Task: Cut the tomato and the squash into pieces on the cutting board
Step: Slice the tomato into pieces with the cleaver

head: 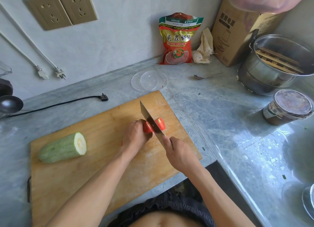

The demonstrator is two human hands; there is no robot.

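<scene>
I see the tomato (pixel 147 127) on the far right part of the cutting board (pixel 95 159), with the cleaver (pixel 150 119) blade standing in it; 1 cut piece (pixel 160 123) lies just right of the blade, cut from the rest. My left hand (pixel 136 135) curls its fingers over the larger tomato part, pressing it to the board. My right hand (pixel 178 152) is wrapped round the cleaver handle, forefinger up near the blade's heel. The squash (pixel 63 148), 1 pale green length with a cut white face turned right, lies on the board's left side, well apart from both hands. The board rests on the grey marbled table (pixel 220 118). Beyond it I see a clear plastic lid (pixel 149 80), a spoon (pixel 206 76), a red food bag (pixel 178 40) against the wall, a cardboard box (pixel 237 35), a steel pot (pixel 275 65) and a lidded tub (pixel 288 108).
</scene>
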